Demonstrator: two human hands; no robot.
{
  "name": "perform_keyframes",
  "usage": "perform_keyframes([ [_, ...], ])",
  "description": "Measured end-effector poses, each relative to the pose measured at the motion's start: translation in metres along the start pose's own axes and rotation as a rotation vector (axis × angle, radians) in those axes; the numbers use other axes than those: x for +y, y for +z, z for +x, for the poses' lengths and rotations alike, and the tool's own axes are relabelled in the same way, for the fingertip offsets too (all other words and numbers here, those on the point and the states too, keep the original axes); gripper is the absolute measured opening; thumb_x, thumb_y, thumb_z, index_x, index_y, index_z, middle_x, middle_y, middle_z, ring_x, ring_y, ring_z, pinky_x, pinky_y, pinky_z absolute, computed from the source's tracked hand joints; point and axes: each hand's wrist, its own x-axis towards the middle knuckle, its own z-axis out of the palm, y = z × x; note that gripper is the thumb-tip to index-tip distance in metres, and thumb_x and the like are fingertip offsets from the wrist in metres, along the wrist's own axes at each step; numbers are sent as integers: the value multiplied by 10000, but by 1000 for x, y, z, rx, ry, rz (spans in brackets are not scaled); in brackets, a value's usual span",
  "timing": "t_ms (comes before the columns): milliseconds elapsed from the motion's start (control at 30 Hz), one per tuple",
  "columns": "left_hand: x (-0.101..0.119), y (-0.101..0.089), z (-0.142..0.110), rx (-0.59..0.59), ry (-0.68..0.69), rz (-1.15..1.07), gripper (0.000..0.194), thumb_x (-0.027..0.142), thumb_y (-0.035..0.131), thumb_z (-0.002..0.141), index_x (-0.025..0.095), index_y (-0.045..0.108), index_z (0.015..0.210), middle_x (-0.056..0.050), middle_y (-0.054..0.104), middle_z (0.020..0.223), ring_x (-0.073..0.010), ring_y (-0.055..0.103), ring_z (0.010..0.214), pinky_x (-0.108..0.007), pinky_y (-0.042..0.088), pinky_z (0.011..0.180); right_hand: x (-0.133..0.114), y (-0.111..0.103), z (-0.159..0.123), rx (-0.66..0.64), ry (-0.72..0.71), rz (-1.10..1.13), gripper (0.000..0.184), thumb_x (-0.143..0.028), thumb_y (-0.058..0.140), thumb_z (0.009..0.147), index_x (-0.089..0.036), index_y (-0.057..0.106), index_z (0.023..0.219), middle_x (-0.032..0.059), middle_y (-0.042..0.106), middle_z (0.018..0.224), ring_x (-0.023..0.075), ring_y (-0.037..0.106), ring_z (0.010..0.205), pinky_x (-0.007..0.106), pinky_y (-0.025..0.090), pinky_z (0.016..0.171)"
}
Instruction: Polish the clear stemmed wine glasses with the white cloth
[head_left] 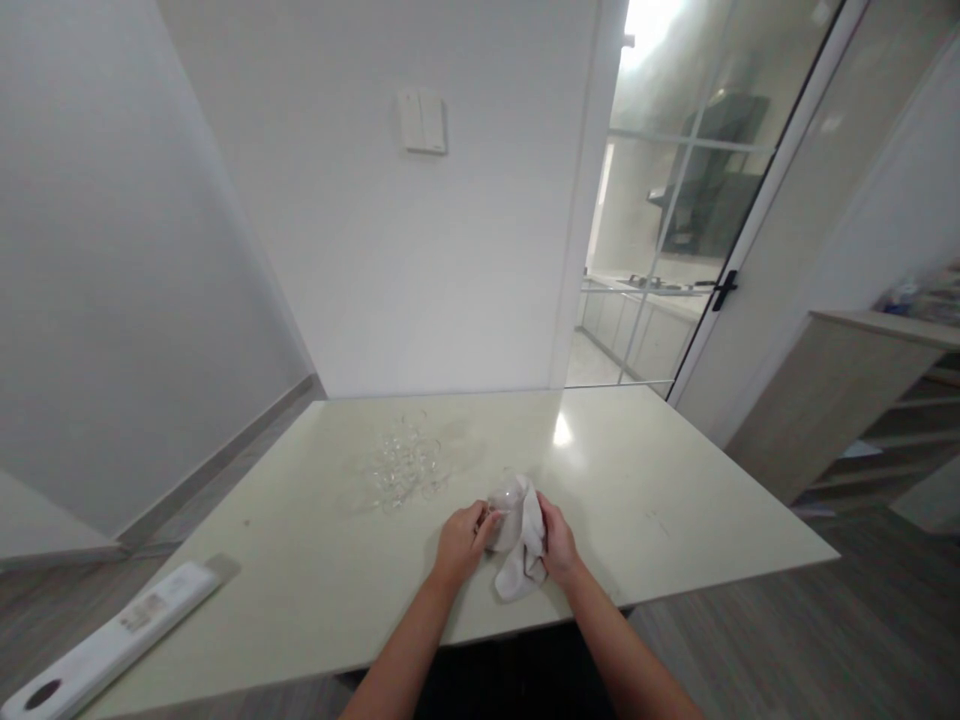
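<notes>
My left hand (pixel 461 540) grips a clear glass (pixel 504 497) by its left side, just above the front part of the table. A whitish cloth (pixel 519 572) is bunched against the right side of the glass and hangs down below it. My right hand (pixel 557 538) is closed on this cloth, pressing it to the glass. Part of the glass is hidden by the cloth and fingers. Several clear glasses (pixel 406 460) stand in a cluster on the table, to the left and beyond my hands; their outlines blend together.
The pale glossy table (pixel 660 500) meets the wall at its far edge. A long white object with a round dark hole (pixel 112 640) juts over the table's left edge. A glass-paned door (pixel 675 200) and a wooden shelf unit (pixel 840 410) stand at the right.
</notes>
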Motion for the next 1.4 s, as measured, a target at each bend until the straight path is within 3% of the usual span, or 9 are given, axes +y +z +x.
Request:
perform_keyframes([
  [167, 0, 4, -3, -4, 69, 38, 328, 435, 367, 943, 195, 555, 823, -39, 646, 733, -182, 601, 699, -272, 413, 642, -4, 3, -7, -172, -25, -199, 421, -245, 610, 710, -235, 618, 1131, 26, 664, 1136, 210, 589, 1053, 335, 437, 953],
  [300, 1, 5, -4, -1, 154, 9, 307, 415, 380, 942, 180, 577, 949, -68, 672, 839, -201, 619, 777, -302, 463, 688, 0, 2, -7, -294, -45, -282, 434, -222, 649, 716, -245, 589, 1145, 36, 662, 1125, 208, 600, 1023, 385, 412, 986],
  [467, 10, 1, -3, 0, 311, -109, 282, 304, 364, 953, 169, 580, 1075, -102, 663, 992, -201, 613, 940, -337, 496, 831, 4, 0, -6, -320, -36, -346, 383, -245, 673, 700, -212, 601, 1074, 36, 692, 986, 198, 626, 898, 362, 469, 893],
  [600, 14, -2, -3, 19, 355, -185, 273, 242, 384, 940, 174, 598, 1096, -111, 646, 1009, -203, 593, 986, -367, 493, 890, 3, 0, -8, -300, -75, -344, 327, -245, 666, 700, -197, 619, 1019, 33, 697, 935, 194, 627, 848, 347, 479, 850],
  [967, 13, -2, -4, 53, 337, -174, 321, 231, 461, 886, 212, 604, 1172, -100, 653, 983, -197, 598, 943, -328, 500, 830, 0, 1, -5, -119, -87, -286, 258, -347, 670, 720, -190, 645, 923, 36, 691, 895, 190, 615, 828, 304, 469, 792],
  [1133, 16, -4, -3, 49, 238, -246, 240, 239, 429, 904, 200, 626, 1035, -73, 627, 898, -176, 577, 854, -306, 479, 779, 0, -5, -2, 29, -36, -221, 232, -372, 646, 729, -179, 640, 857, 9, 660, 787, 160, 580, 725, 251, 445, 663],
  [1300, 8, -1, -1, 194, -3, -435, 229, 346, 481, 885, 172, 552, 1016, -29, 587, 809, -146, 563, 742, -269, 461, 676, -2, -5, -6, -117, -37, -318, 198, -346, 622, 754, -166, 637, 834, -8, 634, 715, 138, 542, 647, 226, 404, 585],
  [1400, 5, -2, 1, 200, -47, -528, 305, 400, 532, 845, 173, 520, 1048, -19, 571, 808, -151, 564, 759, -266, 460, 668, -2, -2, -8, -248, -60, -437, 166, -279, 624, 743, -164, 640, 861, -9, 643, 741, 138, 546, 660, 223, 410, 590],
])
